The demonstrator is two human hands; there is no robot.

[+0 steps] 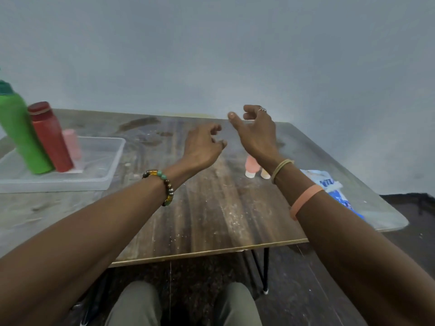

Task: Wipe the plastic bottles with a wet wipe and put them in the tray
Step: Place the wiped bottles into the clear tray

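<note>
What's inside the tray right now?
The tray holds a green bottle, a red bottle and, behind it, a smaller pink bottle, all standing. The red bottle hides part of the pink bottle; the tray's left end runs out of frame.

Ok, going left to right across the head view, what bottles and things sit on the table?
First the green bottle, then red bottle, pale pink bottle, all standing in the tray, then small pink bottle, blue wipes pack.

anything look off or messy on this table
No spill or damage shows. The table is worn, with dark stains at the back and white specks all over. Two small bottles stand cap-down mid-table, outside the tray.
</note>
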